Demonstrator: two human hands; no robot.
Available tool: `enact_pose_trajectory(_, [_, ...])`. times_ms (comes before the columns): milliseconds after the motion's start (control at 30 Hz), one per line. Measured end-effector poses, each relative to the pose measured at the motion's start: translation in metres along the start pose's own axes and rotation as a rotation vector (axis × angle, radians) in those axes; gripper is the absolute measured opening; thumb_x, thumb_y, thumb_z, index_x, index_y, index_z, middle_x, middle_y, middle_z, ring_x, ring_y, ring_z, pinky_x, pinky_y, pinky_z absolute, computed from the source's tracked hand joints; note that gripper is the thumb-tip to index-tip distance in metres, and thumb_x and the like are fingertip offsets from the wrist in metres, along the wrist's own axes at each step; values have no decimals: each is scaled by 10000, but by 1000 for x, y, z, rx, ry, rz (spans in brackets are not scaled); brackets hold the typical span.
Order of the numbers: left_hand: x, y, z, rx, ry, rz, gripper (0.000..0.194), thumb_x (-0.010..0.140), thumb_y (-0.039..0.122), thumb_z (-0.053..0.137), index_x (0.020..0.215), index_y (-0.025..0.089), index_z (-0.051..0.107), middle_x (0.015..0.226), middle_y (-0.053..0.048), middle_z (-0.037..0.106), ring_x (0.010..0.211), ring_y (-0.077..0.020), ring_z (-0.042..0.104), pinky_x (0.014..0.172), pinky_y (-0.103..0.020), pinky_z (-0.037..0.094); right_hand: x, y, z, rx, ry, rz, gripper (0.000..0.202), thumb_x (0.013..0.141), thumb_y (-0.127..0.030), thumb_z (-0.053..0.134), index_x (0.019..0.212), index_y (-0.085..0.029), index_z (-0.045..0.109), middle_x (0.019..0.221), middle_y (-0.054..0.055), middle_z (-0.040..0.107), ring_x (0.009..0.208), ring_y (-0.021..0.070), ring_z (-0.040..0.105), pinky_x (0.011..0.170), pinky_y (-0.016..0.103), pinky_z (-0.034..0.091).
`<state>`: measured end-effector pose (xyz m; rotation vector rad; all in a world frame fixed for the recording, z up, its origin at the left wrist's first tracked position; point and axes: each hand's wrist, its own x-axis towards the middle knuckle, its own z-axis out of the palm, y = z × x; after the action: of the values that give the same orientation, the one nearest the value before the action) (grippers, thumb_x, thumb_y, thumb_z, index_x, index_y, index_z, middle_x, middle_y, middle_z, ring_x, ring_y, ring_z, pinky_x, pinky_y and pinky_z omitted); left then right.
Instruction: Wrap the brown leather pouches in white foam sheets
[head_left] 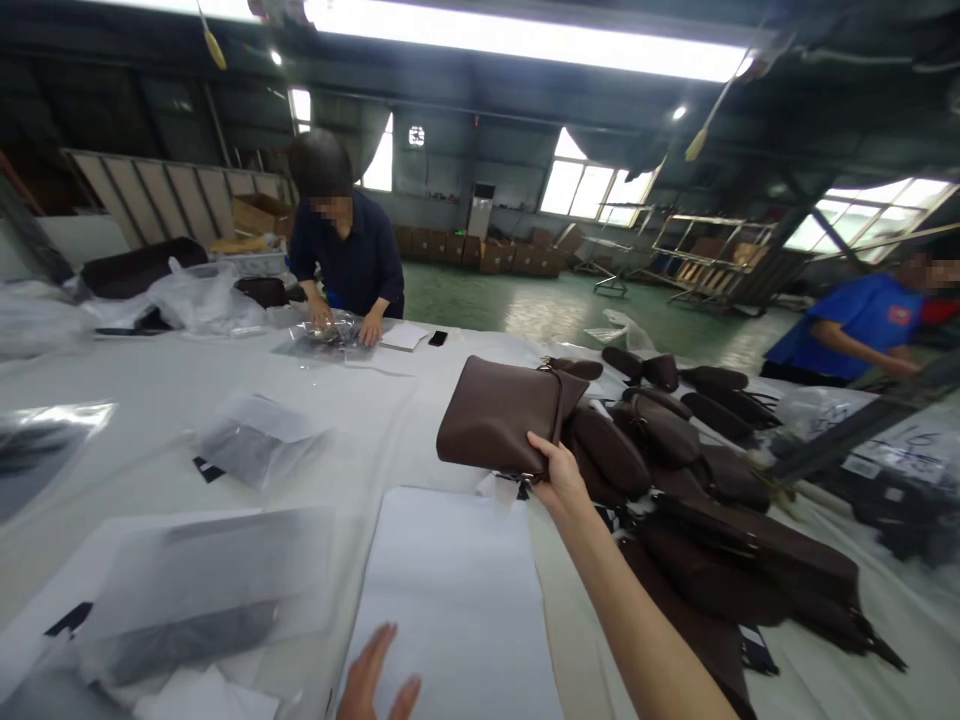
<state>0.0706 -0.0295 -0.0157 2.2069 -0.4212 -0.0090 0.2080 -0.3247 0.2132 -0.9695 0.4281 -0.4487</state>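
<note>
A dark brown leather bag (495,412) is held up over the table by my right hand (559,475), whose thumb presses on its front near the lower right edge. Metal fittings and a small tag hang at the bag's lower edge. Below it lies a stack of white paper sheets (457,580). Over the lower left corner of that stack, my left hand (373,680) shows its fingers spread, with nothing in them. Part of this hand is cut off by the frame's bottom edge.
A pile of brown bags (675,480) covers the table's right side. Wrapped bags in clear plastic (202,570) lie on the left. Across the table, a person in dark clothing (349,250) handles a plastic bag (330,340) near a phone (438,339). Another person in blue (855,325) stands far right.
</note>
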Motion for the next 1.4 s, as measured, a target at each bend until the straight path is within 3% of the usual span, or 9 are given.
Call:
enact_pose_trajectory(100, [61, 35, -43, -104, 135, -15, 697, 850, 464, 503, 1431, 222, 203, 1483, -125, 279, 1366, -279, 272, 1124, -482, 274, -41, -25, 6, 104, -5, 77, 286, 625, -118, 723, 889, -161, 623, 760, 9, 722, 672, 159, 667, 629, 275, 581])
enact_pose_trajectory(267, [129, 136, -100, -262, 16, 272, 1104, 648, 514, 729, 1453, 127, 81, 1534, -183, 77, 1414, -334, 61, 1152, -505, 117, -101, -45, 12, 191, -94, 152, 183, 695, -132, 679, 873, -151, 637, 776, 17, 730, 742, 175, 685, 692, 296, 599])
enact_pose_trajectory(433, [119, 182, -83, -666, -454, 283, 947, 556, 441, 809, 1316, 130, 337, 1178, -165, 569, 1135, -326, 526, 962, -505, 423, -149, -34, 12, 225, -143, 189, 158, 722, -173, 680, 876, -163, 642, 779, 22, 732, 767, 189, 692, 692, 321, 605])
enact_pose_trajectory(633, [45, 136, -79, -1016, -848, -161, 545, 715, 365, 694, 1143, 149, 436, 629, 39, 559, 399, -56, 459, 410, -183, 396, -200, 11, -16, 261, -66, 159, 329, 660, -138, 728, 979, -184, 663, 865, 12, 738, 826, 186, 684, 750, 314, 586])
enact_pose_trajectory(833, [27, 63, -141, -523, -1030, -334, 681, 691, 407, 698, 1285, 210, 430, 657, 42, 563, 421, -55, 431, 358, -151, 303, -272, 121, -61, 294, 63, 299, 466, 604, -137, 779, 1045, -223, 653, 1015, 21, 717, 945, 225, 656, 823, 397, 558])
enact_pose_trajectory(1033, [27, -3, -115, 183, -872, -186, 570, 732, 360, 570, 1275, 197, 507, 1029, -65, 671, 665, -180, 629, 590, -263, 484, -313, 229, -94, 110, 240, 512, 336, 524, -298, 847, 780, -193, 657, 823, 13, 721, 803, 165, 667, 758, 282, 548])
enact_pose_trajectory(1167, [16, -32, -96, 304, -838, -158, 524, 762, 305, 522, 1274, 196, 522, 1295, -85, 562, 1149, -263, 533, 957, -339, 412, -316, 226, -144, -472, 268, 696, 455, 614, -608, 691, 567, -167, 587, 504, 30, 606, 466, 164, 584, 451, 274, 479])
enact_pose_trajectory(1300, [6, -48, -106, 380, -862, -151, 531, 815, 372, 467, 1325, 225, 464, 1317, -94, 542, 1209, -267, 489, 1017, -390, 359, -295, 188, -186, -967, 333, 198, 510, 709, -643, 533, 790, -159, 672, 715, 84, 688, 651, 217, 645, 595, 319, 518])
enact_pose_trajectory(1400, [0, -47, -112, 451, -859, -135, 709, 732, 465, 585, 1373, 231, 395, 1341, -138, 500, 1234, -334, 448, 1032, -479, 322, -268, 180, -191, -1058, 315, 84, 631, 717, -603, 532, 1132, -133, 599, 948, 128, 695, 866, 250, 657, 762, 369, 527])
